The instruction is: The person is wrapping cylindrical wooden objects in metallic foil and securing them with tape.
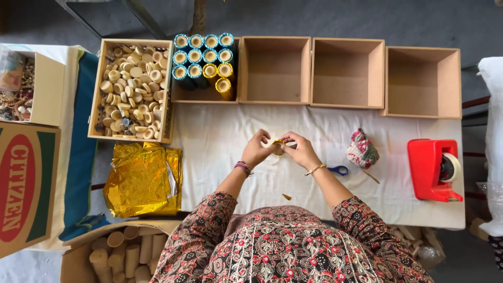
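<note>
Both hands are up over the middle of the white-covered surface, pinching one small gold-wrapped round piece between them. The left hand has its fingers clamped on the left side of it, and the right hand has its fingers closed on the right side. The piece is held just above the cloth, not resting on it, as far as I can tell.

At the far left is a wooden tray heaped with plain wooden discs. Just right of it, an open box holds upright rolls wrapped in blue and gold foil. Further right along the far edge sit three more open boxes with nothing showing inside.

A crumpled stack of gold foil sheets lies near the left, below the tray. Blue-handled scissors peek out right beside the right wrist, a little knitted red and white pouch sits just past them, and a red tape dispenser is off at the right end. A tiny gold scrap lies on the cloth between the forearms. Down at the near left, a cardboard box is full of bare wooden cylinders.
</note>
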